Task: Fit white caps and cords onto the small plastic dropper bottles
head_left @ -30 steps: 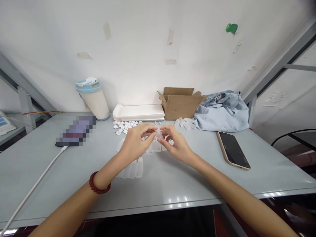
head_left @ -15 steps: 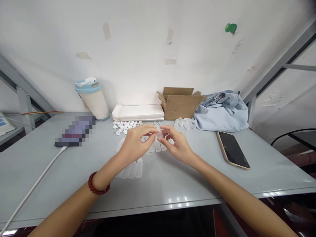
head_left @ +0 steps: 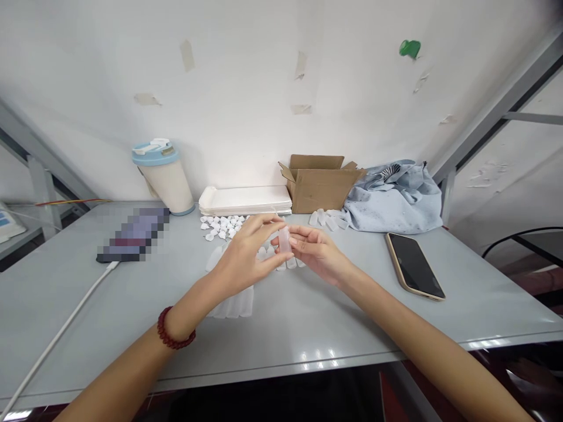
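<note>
Between my two hands, above the middle of the table, is a small frosted plastic tube (head_left: 285, 241), held upright. My left hand (head_left: 241, 249) pinches it with fingertips at its top and the thumb near its bottom. From the other side, my right hand (head_left: 320, 252) grips it between thumb and fingers. Behind and below the hands lie more frosted tubes (head_left: 291, 263), partly hidden. Another row of frosted tubes (head_left: 240, 303) rests on the table under my left wrist. Small white caps (head_left: 220, 225) are heaped just beyond my left hand.
A stack of white flat packets (head_left: 246, 201) and an open cardboard box (head_left: 323, 190) stand against the wall. Loose tubes (head_left: 328, 220) lie before the box, beside a blue cloth (head_left: 396, 202). A tumbler (head_left: 167, 179) and a cabled phone (head_left: 136, 234) are left, another phone (head_left: 416, 266) right.
The tube now stands upright and shows more plainly between my hands. My left fingers have spread to its two ends, and my right hand has turned so that its fingers wrap the tube's side.
</note>
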Action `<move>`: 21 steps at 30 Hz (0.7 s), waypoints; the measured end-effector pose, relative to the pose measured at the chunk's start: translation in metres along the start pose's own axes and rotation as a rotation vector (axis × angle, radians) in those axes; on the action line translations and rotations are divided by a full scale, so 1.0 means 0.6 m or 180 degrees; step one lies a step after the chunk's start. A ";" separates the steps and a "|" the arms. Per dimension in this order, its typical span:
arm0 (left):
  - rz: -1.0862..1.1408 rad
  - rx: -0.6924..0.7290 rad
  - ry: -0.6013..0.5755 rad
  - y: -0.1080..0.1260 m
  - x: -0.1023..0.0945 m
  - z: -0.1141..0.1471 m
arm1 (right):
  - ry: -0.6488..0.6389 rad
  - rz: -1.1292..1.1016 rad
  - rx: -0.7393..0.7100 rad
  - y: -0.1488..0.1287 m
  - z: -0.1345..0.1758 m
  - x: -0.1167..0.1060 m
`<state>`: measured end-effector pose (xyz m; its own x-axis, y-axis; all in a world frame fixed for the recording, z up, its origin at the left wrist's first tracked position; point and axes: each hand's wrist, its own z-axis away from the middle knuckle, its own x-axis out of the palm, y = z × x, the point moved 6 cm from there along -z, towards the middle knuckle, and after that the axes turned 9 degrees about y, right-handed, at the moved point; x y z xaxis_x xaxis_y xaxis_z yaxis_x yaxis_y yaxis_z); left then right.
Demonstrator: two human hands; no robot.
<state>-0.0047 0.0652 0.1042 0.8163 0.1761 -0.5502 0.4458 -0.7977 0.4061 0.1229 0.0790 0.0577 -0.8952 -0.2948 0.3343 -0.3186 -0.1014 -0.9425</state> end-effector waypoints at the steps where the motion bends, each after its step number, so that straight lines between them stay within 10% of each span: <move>1: -0.0052 0.0147 -0.0035 0.003 0.002 0.001 | -0.0045 -0.0095 0.0064 0.002 0.000 0.001; 21: -0.0305 0.0133 -0.0707 0.020 -0.010 0.015 | -0.0601 0.1298 0.0050 -0.002 0.014 0.021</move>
<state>-0.0073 0.0494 0.1060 0.6680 0.1247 -0.7336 0.4980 -0.8075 0.3162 0.1147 0.0676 0.0628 -0.8735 -0.4818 -0.0697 0.0547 0.0451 -0.9975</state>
